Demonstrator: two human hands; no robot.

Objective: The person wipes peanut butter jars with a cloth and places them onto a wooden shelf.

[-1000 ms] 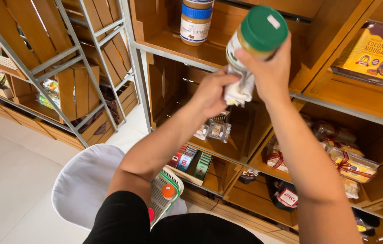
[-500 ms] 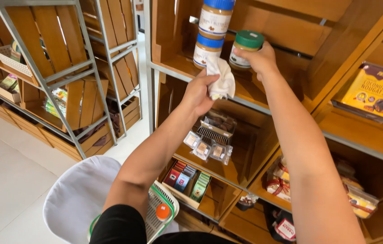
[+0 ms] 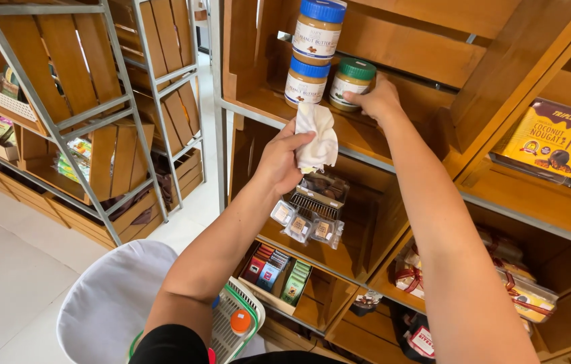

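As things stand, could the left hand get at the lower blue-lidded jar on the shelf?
Probably yes. The left hand hangs just below the lower blue-lidded jar with nothing between them, but it holds a white cloth, so its grip is occupied.

White cloth (image 3: pixel 317 137), green-lidded jar (image 3: pixel 351 82) right of blue-lidded jars (image 3: pixel 307 81), yellow box (image 3: pixel 554 139) further right, brown wooden shelf (image 3: pixel 366 138).

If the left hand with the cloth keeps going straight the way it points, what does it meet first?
Probably the lower blue-lidded jar: the left hand and its white cloth point up toward it, though depth is unclear.
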